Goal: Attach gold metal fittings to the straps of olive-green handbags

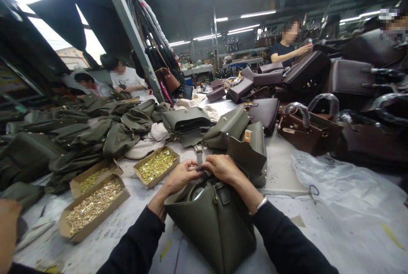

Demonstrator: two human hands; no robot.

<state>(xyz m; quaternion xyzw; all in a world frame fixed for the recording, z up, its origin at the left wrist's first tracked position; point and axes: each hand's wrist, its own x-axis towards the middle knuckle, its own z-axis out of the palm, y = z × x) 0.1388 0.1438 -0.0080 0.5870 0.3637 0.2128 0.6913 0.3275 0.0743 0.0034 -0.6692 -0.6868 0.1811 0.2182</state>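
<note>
A dark olive handbag (213, 223) rests on the table in front of me, its top partly open. Above its far side, both hands pinch a narrow olive strap (199, 157) that has a metal buckle at its upper end. My left hand (183, 175) holds the strap from the left, thumb and fingers together. My right hand (225, 168) meets it from the right, fingers curled round the strap's lower part. The two hands nearly touch, and the fingertips hide part of the strap.
Cardboard trays of gold-coloured hardware (156, 165) stand left. Olive bags (188, 119) lie beyond, brown bags (312, 134) at the right, near clear plastic sheeting (353, 193). Another person's hand (9, 227) is at the left edge. People work in the background.
</note>
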